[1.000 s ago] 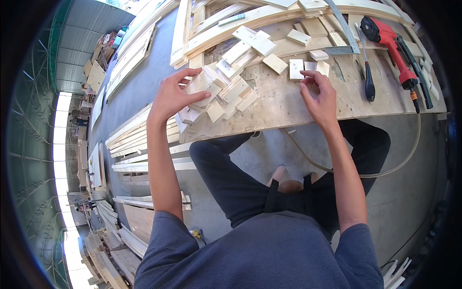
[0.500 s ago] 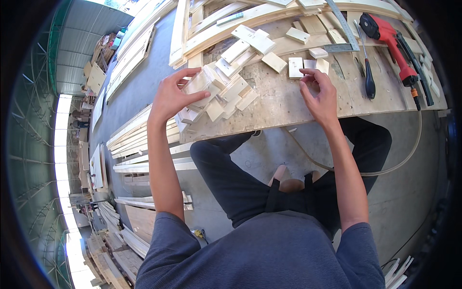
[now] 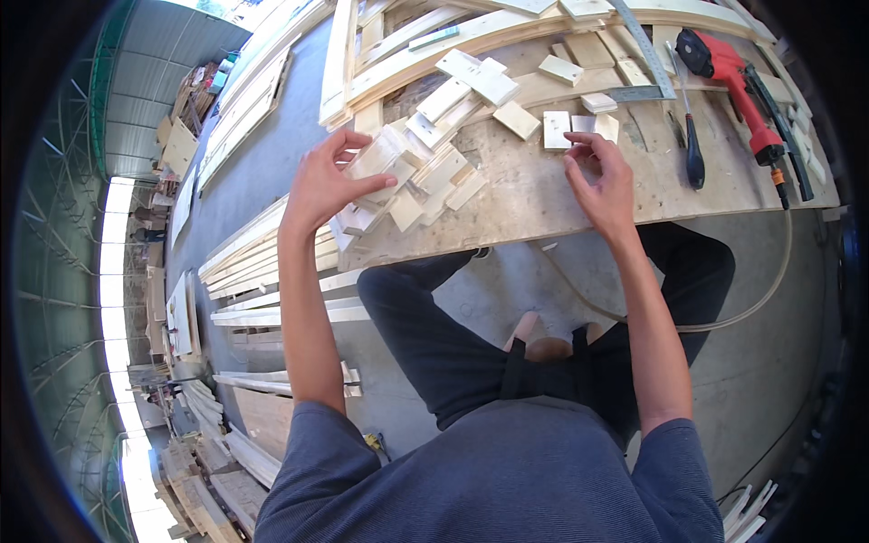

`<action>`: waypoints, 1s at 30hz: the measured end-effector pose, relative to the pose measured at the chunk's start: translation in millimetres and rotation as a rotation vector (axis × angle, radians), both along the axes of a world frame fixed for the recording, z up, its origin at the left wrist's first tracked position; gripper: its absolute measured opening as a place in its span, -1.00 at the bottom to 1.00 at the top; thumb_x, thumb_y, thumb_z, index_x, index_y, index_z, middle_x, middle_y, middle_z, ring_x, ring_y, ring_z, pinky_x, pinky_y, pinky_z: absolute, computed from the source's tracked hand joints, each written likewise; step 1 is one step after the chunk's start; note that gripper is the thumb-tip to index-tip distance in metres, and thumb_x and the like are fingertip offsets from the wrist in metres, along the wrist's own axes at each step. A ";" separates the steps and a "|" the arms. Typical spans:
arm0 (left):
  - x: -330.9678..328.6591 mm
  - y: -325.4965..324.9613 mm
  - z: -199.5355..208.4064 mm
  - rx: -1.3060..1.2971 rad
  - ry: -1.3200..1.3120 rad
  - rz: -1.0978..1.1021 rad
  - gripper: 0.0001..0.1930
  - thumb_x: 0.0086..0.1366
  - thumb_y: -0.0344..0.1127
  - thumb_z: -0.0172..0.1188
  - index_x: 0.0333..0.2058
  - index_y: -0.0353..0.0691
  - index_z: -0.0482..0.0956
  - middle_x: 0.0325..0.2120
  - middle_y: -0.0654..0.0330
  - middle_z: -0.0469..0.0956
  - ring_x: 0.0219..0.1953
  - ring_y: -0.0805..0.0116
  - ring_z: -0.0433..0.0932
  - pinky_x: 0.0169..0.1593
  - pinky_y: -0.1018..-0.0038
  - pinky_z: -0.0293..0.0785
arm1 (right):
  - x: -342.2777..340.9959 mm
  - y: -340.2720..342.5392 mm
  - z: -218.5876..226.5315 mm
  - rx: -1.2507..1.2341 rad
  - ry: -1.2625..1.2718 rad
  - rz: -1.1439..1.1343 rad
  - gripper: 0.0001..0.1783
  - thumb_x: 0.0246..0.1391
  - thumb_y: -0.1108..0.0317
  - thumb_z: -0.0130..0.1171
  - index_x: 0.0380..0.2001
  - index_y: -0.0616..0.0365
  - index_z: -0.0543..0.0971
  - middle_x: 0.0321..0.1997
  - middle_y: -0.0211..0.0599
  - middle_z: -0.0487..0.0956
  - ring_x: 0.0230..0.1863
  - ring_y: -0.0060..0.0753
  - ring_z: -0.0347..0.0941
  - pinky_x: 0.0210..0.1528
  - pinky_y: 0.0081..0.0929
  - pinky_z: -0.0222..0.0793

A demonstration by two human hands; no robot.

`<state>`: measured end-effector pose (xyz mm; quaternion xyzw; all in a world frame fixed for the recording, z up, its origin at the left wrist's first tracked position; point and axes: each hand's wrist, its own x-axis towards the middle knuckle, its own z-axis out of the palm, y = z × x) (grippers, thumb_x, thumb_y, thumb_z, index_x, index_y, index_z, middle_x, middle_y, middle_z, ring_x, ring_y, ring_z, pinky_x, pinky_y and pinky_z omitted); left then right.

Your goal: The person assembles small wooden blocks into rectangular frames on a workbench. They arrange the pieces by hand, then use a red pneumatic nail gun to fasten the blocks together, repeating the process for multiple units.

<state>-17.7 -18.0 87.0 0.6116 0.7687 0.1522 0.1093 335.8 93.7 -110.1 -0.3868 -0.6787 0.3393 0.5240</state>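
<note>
My left hand (image 3: 328, 181) is at the left end of the workbench, over a heap of short pale wooden blocks (image 3: 441, 172). Its thumb and fingers are spread on either side of the topmost block (image 3: 378, 156); no firm grip shows, and part of that block is hidden. To the right, my right hand (image 3: 601, 176) hovers over the bench near its front edge, loosely curled with thumb and forefinger apart. Its fingertips are beside a small upright wooden block (image 3: 556, 130), and nothing shows between them.
A metal square (image 3: 654, 65), a dark-handled screwdriver (image 3: 694, 154) and a red air nailer (image 3: 738, 90) with a hose (image 3: 786, 262) lie on the right of the workbench (image 3: 516, 195). Wooden frames (image 3: 407, 72) fill its back. Long boards (image 3: 262, 240) are stacked on the left.
The fingers of my left hand have shifted slightly at the topmost block. My right hand stays almost still, and the blocks look unchanged.
</note>
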 end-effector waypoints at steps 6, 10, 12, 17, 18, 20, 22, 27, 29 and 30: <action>-1.4 -6.2 -0.9 -0.017 -0.051 -0.028 -0.39 0.27 -0.03 0.65 0.20 -0.23 0.75 0.07 0.14 0.81 0.05 0.28 0.72 0.27 0.26 0.58 | 5.1 4.1 -10.9 0.054 -0.061 -0.016 -0.64 0.27 0.47 0.37 0.13 0.19 0.72 -0.10 -0.21 0.71 -0.03 -0.33 0.71 0.12 -0.34 0.64; -9.8 -12.2 0.2 0.049 -0.112 -0.186 -0.52 0.43 -0.17 0.49 0.22 -0.27 0.74 0.00 0.16 0.75 0.07 0.27 0.67 0.25 0.33 0.53 | 36.7 19.7 15.1 0.176 -0.005 -0.147 -0.69 0.14 0.41 0.41 -0.02 0.14 0.74 -0.16 -0.19 0.74 -0.01 -0.10 0.68 0.15 -0.19 0.56; -10.9 -9.5 5.4 0.043 -0.083 -0.217 -0.51 0.39 -0.19 0.51 0.21 -0.27 0.75 -0.05 0.18 0.73 0.01 0.29 0.65 0.23 0.34 0.53 | 74.0 51.4 33.7 0.257 -0.098 -0.308 -0.67 0.13 0.36 0.42 -0.02 0.15 0.75 -0.12 -0.19 0.77 0.01 -0.07 0.69 0.18 -0.18 0.56; -21.8 3.5 10.0 -0.058 -0.142 -0.136 -0.48 0.22 -0.25 0.63 0.14 -0.26 0.80 -0.10 0.21 0.72 -0.16 0.34 0.59 0.16 0.36 0.56 | 236.6 182.6 69.0 0.227 -0.823 -0.877 -0.23 0.07 -0.05 0.48 0.26 0.19 0.65 0.10 0.15 0.76 0.08 0.15 0.73 0.26 -0.02 0.60; -26.7 3.4 12.0 -0.083 -0.160 -0.098 -0.45 0.12 -0.26 0.70 0.11 -0.24 0.82 -0.10 0.20 0.76 -0.14 0.34 0.63 0.13 0.36 0.60 | 258.5 208.2 64.7 -0.002 -0.870 -0.788 -0.13 0.06 -0.11 0.50 0.34 0.21 0.60 0.19 0.23 0.73 0.14 0.12 0.73 0.31 -0.04 0.59; -33.3 2.0 4.9 -0.046 -0.139 -0.096 -0.46 0.13 -0.23 0.70 0.09 -0.23 0.82 -0.09 0.18 0.79 -0.12 0.32 0.67 0.13 0.33 0.64 | 295.9 247.7 54.9 -0.235 -0.951 -0.652 -0.01 0.03 -0.16 0.52 0.41 0.25 0.56 0.29 0.26 0.70 0.23 0.07 0.72 0.36 -0.09 0.57; -34.4 -0.3 5.1 -0.049 -0.096 -0.099 -0.49 0.14 -0.18 0.69 0.06 -0.22 0.84 -0.08 0.15 0.82 -0.09 0.27 0.72 0.12 0.30 0.68 | 297.7 266.0 42.6 -0.273 -0.950 -0.510 -0.05 0.00 -0.16 0.52 0.34 0.27 0.61 0.25 0.19 0.74 0.22 0.05 0.73 0.33 -0.13 0.59; -22.0 -0.4 16.9 -0.057 -0.030 -0.108 -0.54 0.18 -0.04 0.67 -0.01 -0.13 0.88 -0.10 0.10 0.81 -0.08 0.15 0.76 0.10 0.26 0.70 | 286.0 314.1 30.0 -0.466 -1.044 -0.407 -0.54 0.02 0.09 0.30 -0.40 0.39 0.77 -0.42 0.05 0.79 -0.30 0.02 0.80 -0.13 -0.10 0.67; -21.7 6.2 13.6 -0.047 -0.048 -0.132 -0.55 0.20 -0.03 0.66 0.01 -0.10 0.88 -0.10 0.11 0.79 -0.07 0.15 0.75 0.13 0.25 0.69 | 309.8 331.3 26.1 -0.345 -1.136 -0.491 -0.51 0.02 0.05 0.29 -0.34 0.37 0.79 -0.32 0.20 0.79 -0.13 0.17 0.82 -0.05 -0.04 0.68; -21.4 -1.0 16.3 -0.064 -0.038 -0.110 -0.54 0.21 -0.03 0.66 0.03 -0.08 0.88 -0.09 0.12 0.78 -0.06 0.16 0.74 0.16 0.23 0.68 | 287.6 329.8 23.2 -0.399 -1.134 -0.483 -0.49 0.04 0.03 0.28 -0.30 0.37 0.80 -0.30 0.22 0.79 -0.11 0.19 0.81 0.00 -0.02 0.67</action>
